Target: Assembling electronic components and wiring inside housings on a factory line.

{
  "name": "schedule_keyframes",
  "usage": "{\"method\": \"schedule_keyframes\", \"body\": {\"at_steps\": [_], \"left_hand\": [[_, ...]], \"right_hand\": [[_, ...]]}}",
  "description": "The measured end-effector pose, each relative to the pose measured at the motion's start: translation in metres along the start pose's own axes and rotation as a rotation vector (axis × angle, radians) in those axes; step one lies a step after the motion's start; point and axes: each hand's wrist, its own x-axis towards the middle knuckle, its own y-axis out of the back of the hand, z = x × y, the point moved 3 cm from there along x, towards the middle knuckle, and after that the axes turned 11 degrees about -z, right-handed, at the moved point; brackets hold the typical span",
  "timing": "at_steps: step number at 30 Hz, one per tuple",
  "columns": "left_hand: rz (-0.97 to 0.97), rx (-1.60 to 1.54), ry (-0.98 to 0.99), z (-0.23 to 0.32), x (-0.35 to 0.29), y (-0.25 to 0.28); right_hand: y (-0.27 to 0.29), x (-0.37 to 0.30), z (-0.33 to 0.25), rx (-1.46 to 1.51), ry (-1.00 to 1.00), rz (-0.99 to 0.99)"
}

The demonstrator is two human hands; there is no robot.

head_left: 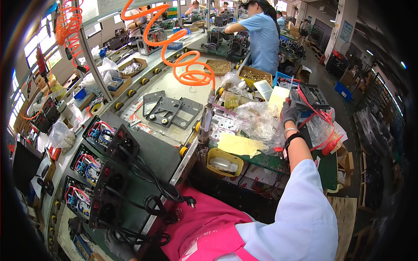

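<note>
My right hand (289, 111), in a grey glove, reaches far out to the right side bench, fingers closed beside a yellow paper pad (278, 96). What they hold, if anything, is hidden. Just beyond it lies a dark metal panel (314, 96) with a red strap (324, 115) trailing over it. Low at the left, my gloved left hand (118, 247) is beside black power cords (130, 235) at the nearest dark housing (106, 204); its fingers are partly hidden. Several such housings with exposed red and blue wiring (82, 167) stand in a row on the line.
An orange coiled air hose (187, 71) hangs over the bench, ending in a metal driver (205, 124). Dark brackets (174, 111) lie on the pale worktop. A yellow bin (225, 162), plastic bags (259, 122) and parts boxes crowd the right. A co-worker in blue (263, 41) stands ahead.
</note>
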Motion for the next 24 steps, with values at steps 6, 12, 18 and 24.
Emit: {"method": "schedule_keyframes", "body": {"at_steps": [6, 12, 18, 24], "left_hand": [[0.037, 0.011, -0.013, 0.0, 0.0, 0.001], [0.08, 0.001, -0.007, 0.011, 0.0, 0.006], [0.133, -0.065, -0.034, 0.011, -0.002, 0.016], [0.16, -0.109, -0.032, 0.009, -0.003, 0.021]], "right_hand": [[0.057, 0.004, -0.038, -0.115, 0.53, 0.363], [0.103, -0.084, -0.171, 0.931, 0.389, -0.401], [0.067, -0.245, -0.305, 1.288, 0.357, -1.133], [0.003, -0.302, -0.421, 0.75, 1.03, -1.435]]}}
